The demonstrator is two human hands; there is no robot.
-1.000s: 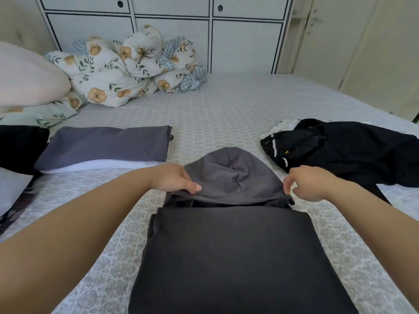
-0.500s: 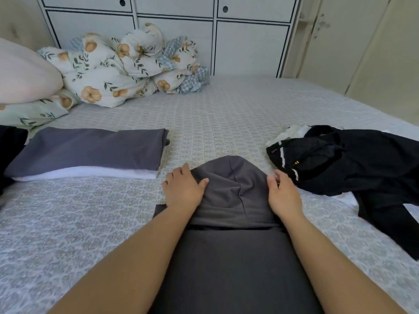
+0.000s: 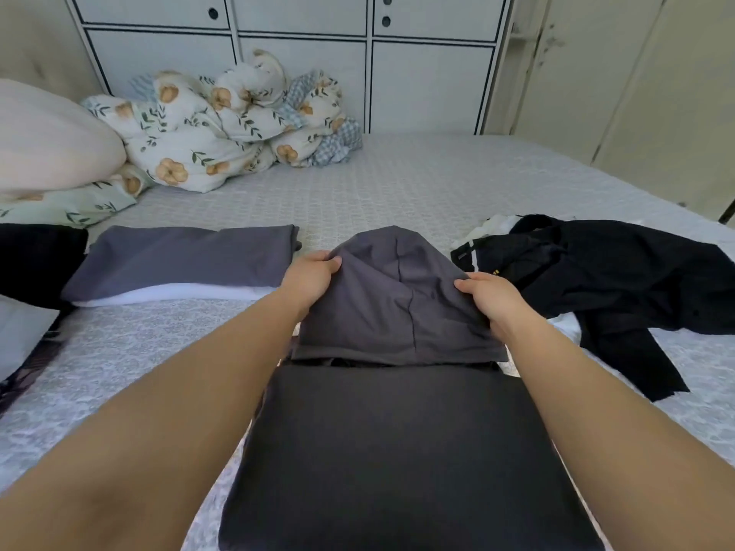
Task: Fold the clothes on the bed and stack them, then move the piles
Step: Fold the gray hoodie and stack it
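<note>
Hoodie body (image 3: 397,451): it is lying folded into a dark grey block at the near centre of the bed (image 3: 417,184), with bare sheet on both its sides.
Hood (image 3: 393,288): it is sticking out past the far edge of the block, and both hands are raising it a little.
Left hand (image 3: 308,274): it is pinching the left edge of the hood, thumb on top and fingers curled under.
Right hand (image 3: 491,298): it is gripping the right edge in the same way.
Step advice: both edges are needing an even pull toward the near side, so the hood is landing flat on the block, I think.
Black clothes (image 3: 604,280): they are lying unfolded just to the right, so room there is tight.
Folded pile (image 3: 187,268): it is sitting at the left, grey on white, apart from the hood.
Open room: the far sheet is offering space, before the floral quilt (image 3: 222,129).
</note>
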